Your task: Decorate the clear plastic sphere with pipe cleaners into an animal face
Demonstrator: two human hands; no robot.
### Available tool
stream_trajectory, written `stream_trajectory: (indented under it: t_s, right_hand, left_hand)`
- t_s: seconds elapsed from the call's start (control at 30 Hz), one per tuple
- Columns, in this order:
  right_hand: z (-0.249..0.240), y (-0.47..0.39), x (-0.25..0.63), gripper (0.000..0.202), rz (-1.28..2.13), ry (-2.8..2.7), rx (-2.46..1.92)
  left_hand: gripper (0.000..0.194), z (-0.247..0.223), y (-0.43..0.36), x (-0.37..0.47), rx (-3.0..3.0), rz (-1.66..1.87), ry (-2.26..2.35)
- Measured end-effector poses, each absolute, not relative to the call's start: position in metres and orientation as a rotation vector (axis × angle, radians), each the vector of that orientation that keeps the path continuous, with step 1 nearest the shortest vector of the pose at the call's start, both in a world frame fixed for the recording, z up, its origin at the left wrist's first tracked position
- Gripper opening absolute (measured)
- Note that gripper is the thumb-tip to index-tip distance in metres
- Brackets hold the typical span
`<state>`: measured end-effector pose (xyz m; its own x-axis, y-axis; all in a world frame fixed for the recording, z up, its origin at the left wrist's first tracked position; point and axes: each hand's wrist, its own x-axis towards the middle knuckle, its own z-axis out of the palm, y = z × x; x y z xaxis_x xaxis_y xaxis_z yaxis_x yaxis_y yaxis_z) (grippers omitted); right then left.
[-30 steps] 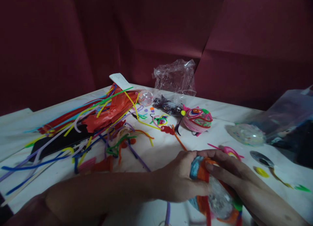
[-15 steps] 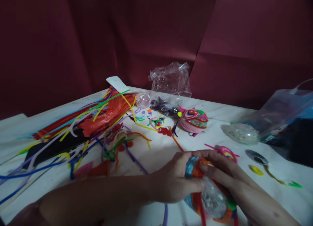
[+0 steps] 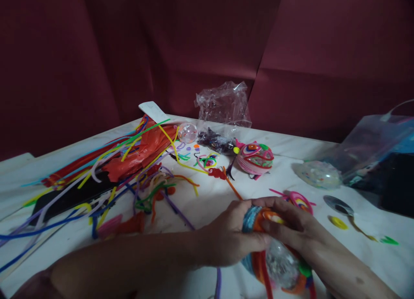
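Observation:
Both of my hands are closed around a clear plastic ball (image 3: 282,264) that is partly wrapped in orange, blue and red pipe cleaners, with a green piece at its right side. My left hand (image 3: 228,236) grips its left side, thumb across the front. My right hand (image 3: 296,230) covers the top and right, fingertips pressed on the orange part. Much of the ball is hidden under my fingers. Just behind my right hand lies a pink pipe cleaner spiral (image 3: 299,200). Farther back sits a pink-wrapped ball (image 3: 255,159) with a coiled eye shape.
Loose pipe cleaners and a red plastic bag (image 3: 136,154) spread over the left side. A crumpled clear bag (image 3: 223,105) stands at the back. On the right are a clear half-ball (image 3: 320,175), a roll of tape (image 3: 338,204), a yellow coil (image 3: 338,222) and a dark device (image 3: 397,185).
The view has shifted very slightly. My hands keep their hold on the ball, and my right fingers have moved a little at its top.

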<state>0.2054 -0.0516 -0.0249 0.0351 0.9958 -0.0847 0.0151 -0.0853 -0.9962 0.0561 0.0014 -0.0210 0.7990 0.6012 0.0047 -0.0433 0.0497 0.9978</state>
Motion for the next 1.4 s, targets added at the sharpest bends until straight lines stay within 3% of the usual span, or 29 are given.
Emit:
stream_trajectory:
  t_s: [0.2,0.53,0.67,0.97,1.17,1.4]
  right_hand:
    - [-0.029,-0.047,0.214,0.042,1.341,-1.169,-1.279]
    - [-0.034,-0.047,0.227,0.043,1.419,-1.107,-1.286]
    - [-0.034,-0.049,0.229,0.046,1.457,-1.064,-1.252]
    - [-0.03,-0.049,0.226,0.035,1.444,-0.98,-1.216]
    - [-0.029,-0.051,0.231,0.032,1.498,-0.915,-1.15]
    - [-0.029,-0.053,0.23,0.04,1.485,-0.959,-1.222]
  left_hand:
    - [0.05,-0.023,0.003,0.055,1.489,0.494,0.515]
    - [0.063,-0.031,0.005,0.055,1.452,0.49,0.515]
    - [0.055,-0.028,0.005,0.056,1.348,0.514,0.44]
    - [0.055,-0.027,0.004,0.058,1.353,0.497,0.468]
    - [0.041,-0.025,0.002,0.058,1.366,0.48,0.515]
    - [0.053,-0.02,0.001,0.057,1.281,0.528,0.421]
